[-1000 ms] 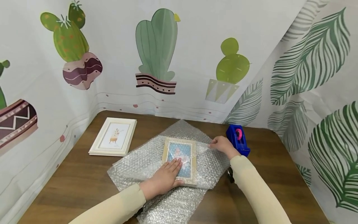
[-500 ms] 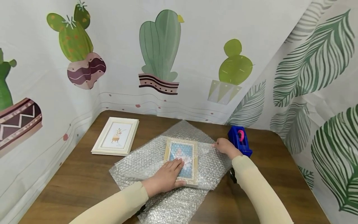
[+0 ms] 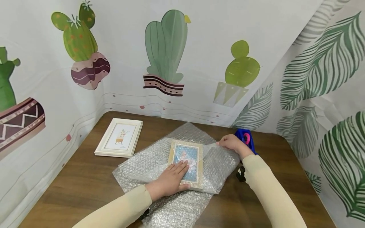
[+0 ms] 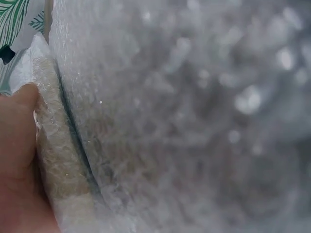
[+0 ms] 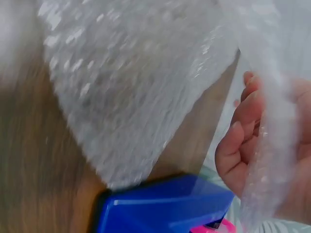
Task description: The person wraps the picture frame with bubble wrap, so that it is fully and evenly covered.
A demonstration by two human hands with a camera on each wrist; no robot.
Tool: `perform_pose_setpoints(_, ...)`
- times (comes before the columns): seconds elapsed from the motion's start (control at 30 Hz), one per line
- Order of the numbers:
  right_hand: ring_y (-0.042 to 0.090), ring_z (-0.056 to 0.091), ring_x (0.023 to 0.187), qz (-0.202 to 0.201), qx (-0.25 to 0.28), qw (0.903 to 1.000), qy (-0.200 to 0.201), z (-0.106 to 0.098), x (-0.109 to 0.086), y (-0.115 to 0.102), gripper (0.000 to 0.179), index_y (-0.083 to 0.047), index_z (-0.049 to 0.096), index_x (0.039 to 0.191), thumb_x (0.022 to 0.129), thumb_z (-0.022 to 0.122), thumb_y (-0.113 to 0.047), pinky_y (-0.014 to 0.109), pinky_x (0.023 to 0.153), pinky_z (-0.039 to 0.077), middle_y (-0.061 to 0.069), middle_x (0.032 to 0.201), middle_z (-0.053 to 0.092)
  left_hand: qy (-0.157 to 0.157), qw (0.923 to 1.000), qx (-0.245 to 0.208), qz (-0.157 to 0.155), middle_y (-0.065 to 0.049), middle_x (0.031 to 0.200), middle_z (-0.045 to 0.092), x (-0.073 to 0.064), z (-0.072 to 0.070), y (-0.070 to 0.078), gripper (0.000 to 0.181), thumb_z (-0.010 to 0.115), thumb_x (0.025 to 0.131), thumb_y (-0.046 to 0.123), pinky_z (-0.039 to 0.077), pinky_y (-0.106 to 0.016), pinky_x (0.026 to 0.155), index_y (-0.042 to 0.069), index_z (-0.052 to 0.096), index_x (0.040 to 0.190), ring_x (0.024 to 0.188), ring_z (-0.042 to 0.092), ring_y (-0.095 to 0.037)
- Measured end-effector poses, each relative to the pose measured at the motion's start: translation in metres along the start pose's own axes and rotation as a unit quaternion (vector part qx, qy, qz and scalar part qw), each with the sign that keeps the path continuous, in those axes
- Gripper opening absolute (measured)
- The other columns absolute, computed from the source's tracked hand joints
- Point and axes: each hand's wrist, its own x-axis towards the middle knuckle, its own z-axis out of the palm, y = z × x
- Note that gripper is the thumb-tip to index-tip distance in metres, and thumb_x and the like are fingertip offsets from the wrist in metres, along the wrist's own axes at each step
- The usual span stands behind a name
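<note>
A picture frame [image 3: 199, 167] with a light wooden border and a blue picture lies on a sheet of bubble wrap [image 3: 176, 212], part of which is folded over its face. My left hand [image 3: 169, 179] rests on the covered frame with fingers spread over the lower left of the picture. In the left wrist view its thumb [image 4: 19, 141] lies along the wrapped edge. To the right of the frame, my right hand [image 3: 233, 144] pinches a corner of the wrap. The right wrist view shows curled fingers [image 5: 231, 141] partly behind a raised flap [image 5: 274, 145] of clear wrap.
A blue tape dispenser [image 3: 240, 134] with a pink core stands beyond my right hand, partly hidden by it. At the back left lies a stack of cream picture frames [image 3: 99, 152]. All sit on a brown wooden table [image 3: 68, 190], with a printed cloth [image 3: 128, 63] hanging behind.
My right hand has lifted slightly, raising the pinched corner of wrap, and now covers more of the tape dispenser. The left hand stays on the frame. The head view has shifted a little.
</note>
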Motion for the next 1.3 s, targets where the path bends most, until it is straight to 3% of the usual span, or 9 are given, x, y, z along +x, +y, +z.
perform_pose_setpoints(0.07, 0.004, 0.045, 0.060, 0.000, 0.071, 0.9974, 0.000, 0.003, 0.001, -0.004, 0.022, -0.006, 0.065, 0.081, 0.100, 0.064, -0.016, 0.023, 0.061, 0.042, -0.004, 0.064, 0.058, 0.001, 1.0000, 0.005, -0.001, -0.010, 0.170, 0.031, 0.000, -0.001, 0.000, 0.078, 0.052, 0.102, 0.056, 0.030, -0.047, 0.128, 0.006, 0.035, 0.159, 0.157, 0.031, -0.028)
perform_pose_setpoints(0.27, -0.004, 0.061, 0.082, -0.010, 0.235, 0.9713, -0.038, 0.021, 0.006, -0.012, 0.013, -0.016, 0.065, 0.096, 0.105, 0.056, -0.017, 0.018, 0.080, 0.051, -0.011, 0.091, 0.070, -0.003, 0.9999, 0.012, 0.004, -0.009, 0.170, 0.030, 0.002, 0.000, -0.001, 0.076, 0.051, 0.102, 0.055, 0.030, -0.047, 0.128, 0.008, 0.036, 0.159, 0.158, 0.031, -0.028)
perform_pose_setpoints(0.3, -0.004, 0.061, 0.083, -0.015, 0.243, 0.9688, -0.046, 0.023, 0.007, -0.014, 0.013, -0.018, 0.065, 0.098, 0.106, 0.054, -0.018, 0.019, 0.083, 0.050, -0.018, 0.087, 0.064, -0.004, 0.9999, 0.012, 0.005, -0.009, 0.170, 0.030, 0.001, -0.001, 0.000, 0.075, 0.052, 0.102, 0.054, 0.030, -0.048, 0.128, 0.007, 0.036, 0.159, 0.158, 0.031, -0.028)
perform_pose_setpoints(0.5, -0.001, 0.067, 0.092, -0.035, 0.257, 0.9642, -0.054, 0.037, 0.014, -0.023, 0.019, -0.005, 0.067, 0.115, 0.105, 0.055, -0.015, 0.027, 0.101, 0.051, -0.015, 0.097, 0.068, -0.017, 0.9998, 0.010, 0.003, -0.006, 0.172, 0.026, 0.000, 0.001, 0.000, 0.075, 0.050, 0.103, 0.055, 0.024, -0.051, 0.130, 0.010, 0.033, 0.161, 0.159, 0.027, -0.026)
perform_pose_setpoints(0.67, 0.018, 0.066, 0.118, -0.028, 0.231, 0.9720, -0.032, 0.050, 0.022, -0.029, 0.039, 0.009, 0.060, 0.134, 0.103, 0.056, -0.015, 0.038, 0.114, 0.048, 0.012, 0.125, 0.071, -0.015, 0.9997, 0.004, 0.019, -0.008, 0.172, 0.026, 0.003, 0.005, -0.003, 0.074, 0.047, 0.104, 0.054, 0.022, -0.054, 0.130, 0.008, 0.032, 0.161, 0.160, 0.026, -0.027)
perform_pose_setpoints(0.77, 0.016, 0.067, 0.113, -0.021, 0.244, 0.9693, -0.020, 0.062, 0.028, -0.037, 0.044, 0.012, 0.058, 0.137, 0.101, 0.059, -0.015, 0.031, 0.106, 0.052, 0.014, 0.127, 0.070, -0.010, 0.9996, 0.001, 0.026, -0.010, 0.171, 0.025, 0.004, 0.005, -0.006, 0.074, 0.046, 0.105, 0.054, 0.022, -0.055, 0.129, 0.007, 0.032, 0.160, 0.159, 0.025, -0.029)
perform_pose_setpoints(0.97, 0.002, 0.062, 0.067, 0.016, 0.318, 0.9477, -0.017, 0.087, 0.036, -0.053, 0.040, 0.016, 0.056, 0.132, 0.100, 0.058, -0.009, 0.017, 0.062, 0.057, -0.009, 0.080, 0.066, -0.009, 0.9995, 0.000, 0.029, -0.010, 0.171, 0.026, 0.006, 0.001, -0.008, 0.075, 0.047, 0.104, 0.054, 0.022, -0.056, 0.129, 0.006, 0.033, 0.160, 0.159, 0.026, -0.029)
perform_pose_setpoints(1.2, 0.011, 0.063, 0.071, 0.067, 0.278, 0.9575, 0.035, 0.108, 0.049, -0.061, 0.035, 0.017, 0.061, 0.123, 0.094, 0.064, -0.003, 0.029, 0.075, 0.065, 0.012, 0.095, 0.066, -0.013, 0.9993, 0.012, 0.032, -0.014, 0.167, 0.034, 0.006, -0.001, -0.008, 0.072, 0.047, 0.104, 0.053, 0.024, -0.056, 0.128, 0.004, 0.039, 0.157, 0.158, 0.030, -0.030)
perform_pose_setpoints(1.3, 0.016, 0.068, 0.073, 0.048, 0.290, 0.9556, 0.025, 0.114, 0.066, -0.047, 0.036, 0.016, 0.063, 0.117, 0.092, 0.071, -0.007, 0.032, 0.076, 0.066, 0.016, 0.097, 0.068, -0.014, 0.9994, 0.020, 0.026, -0.013, 0.166, 0.037, 0.005, 0.000, -0.007, 0.071, 0.047, 0.104, 0.054, 0.025, -0.054, 0.128, 0.005, 0.042, 0.156, 0.157, 0.032, -0.029)
